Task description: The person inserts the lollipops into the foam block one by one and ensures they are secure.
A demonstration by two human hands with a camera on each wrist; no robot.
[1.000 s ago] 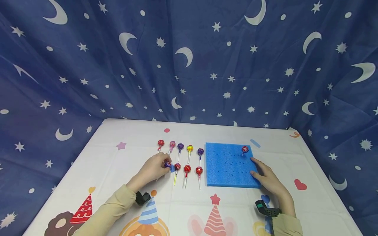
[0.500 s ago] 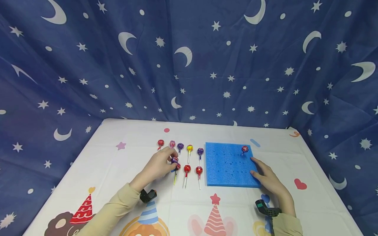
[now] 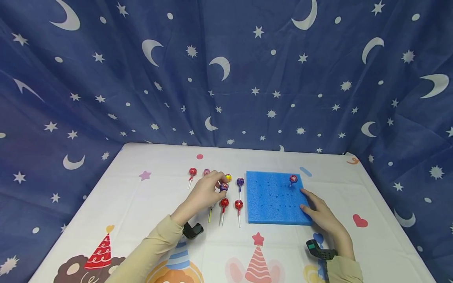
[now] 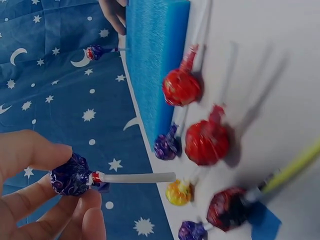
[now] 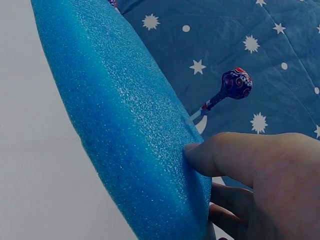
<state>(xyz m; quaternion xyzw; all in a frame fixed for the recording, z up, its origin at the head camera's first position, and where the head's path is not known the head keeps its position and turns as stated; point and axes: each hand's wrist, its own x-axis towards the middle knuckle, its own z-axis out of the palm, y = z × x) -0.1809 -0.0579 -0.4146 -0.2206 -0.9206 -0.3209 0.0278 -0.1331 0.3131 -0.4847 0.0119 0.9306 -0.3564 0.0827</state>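
My left hand (image 3: 203, 192) pinches a purple-wrapped lollipop (image 4: 67, 176) by its round head, between thumb and fingers. Its bare white stick points down towards the table in the left wrist view. Below and around this hand lie other lollipops, among them two red ones (image 3: 224, 203), (image 3: 238, 204), a yellow one (image 3: 228, 177) and a purple one (image 3: 240, 182). My right hand (image 3: 323, 214) rests at the right edge of a blue foam board (image 3: 272, 214), thumb against the edge, fingers fairly straight. One red-and-purple lollipop (image 5: 236, 83) stands in the foam near its far right corner.
Further left on the patterned tablecloth (image 3: 141, 204) are a red lollipop (image 3: 192, 171) and a pink one (image 3: 207, 172). Rows of small holes mark the foam's top. A blue star-and-moon curtain (image 3: 247, 70) hangs behind the table.
My left hand has lifted the purple-wrapped lollipop off the left end of the front row and carried it right, over the other lollipops. The right hand and foam board have stayed still.
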